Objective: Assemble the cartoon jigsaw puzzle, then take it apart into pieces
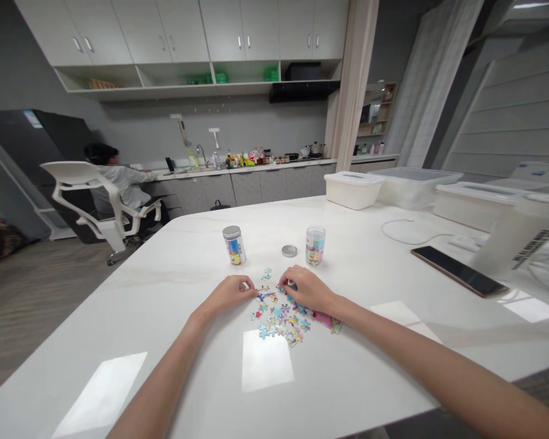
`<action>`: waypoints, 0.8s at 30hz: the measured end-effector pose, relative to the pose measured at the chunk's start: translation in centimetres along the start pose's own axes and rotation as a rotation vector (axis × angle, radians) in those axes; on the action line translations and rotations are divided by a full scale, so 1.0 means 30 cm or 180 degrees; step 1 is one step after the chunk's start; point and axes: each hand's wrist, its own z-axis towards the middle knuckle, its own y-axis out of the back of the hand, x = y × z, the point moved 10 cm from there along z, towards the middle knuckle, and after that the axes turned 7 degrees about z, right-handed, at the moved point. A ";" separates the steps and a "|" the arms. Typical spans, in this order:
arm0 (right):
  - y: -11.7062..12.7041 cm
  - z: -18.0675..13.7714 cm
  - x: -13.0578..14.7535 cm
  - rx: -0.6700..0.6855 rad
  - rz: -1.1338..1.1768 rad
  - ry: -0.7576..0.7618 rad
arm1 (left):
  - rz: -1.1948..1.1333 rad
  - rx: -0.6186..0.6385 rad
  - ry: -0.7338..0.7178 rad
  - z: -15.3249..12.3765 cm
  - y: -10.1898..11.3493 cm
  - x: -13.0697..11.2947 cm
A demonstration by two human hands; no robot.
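Puzzle pieces: small, flat and thin, knobbed and notched along the edges; printed in light blue, yellow, red, purple and pink; printed pictures too small to make out.
Location of puzzle pieces: on the white worktop, in a loose patch between both hands and on toward the near edge; a few light-blue ones just apart at the far end.
Direction of puzzle pieces: mixed — lying flat, turned at differing angles.
Long axis of patch: running roughly from far to near, narrow at the far end, broader at the near end; axes of single pieces too small to tell.
Pink section: at the right side of the patch, partly hidden by the right wrist; long axis slanting from far left to near right; cannot tell whether single or joined.
Left hand: at the far left rim of the patch; thumb and forefinger drawn narrow at the pieces — cannot tell whether gripping one.
Right hand: over the far right rim; fingers curled, thumb and forefinger narrow beside a small piece; grip on same cannot be told.
Lidded jar: upright beyond the left hand; silver cap, blue and yellow print; long axis vertical.
Clear jar: upright beyond the right hand; see-through upper wall, multicoloured below; long axis vertical.
Loose lid: silver, round, flat between both jars.
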 end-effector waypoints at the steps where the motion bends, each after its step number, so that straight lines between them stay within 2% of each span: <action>1: 0.000 0.000 -0.002 0.0008 0.0033 -0.0027 | -0.0035 0.0000 -0.0009 -0.002 0.001 0.004; 9: 0.016 0.023 -0.040 -0.0069 0.0237 -0.0256 | -0.0068 0.0098 -0.0205 -0.013 -0.004 0.030; 16: -0.024 0.029 -0.059 0.0066 0.0375 -0.0150 | 0.0238 -0.0036 -0.0414 -0.033 0.004 -0.006; 24: -0.003 0.039 -0.077 0.0065 -0.0023 -0.0064 | 0.0373 0.0026 -0.0396 -0.062 0.012 -0.007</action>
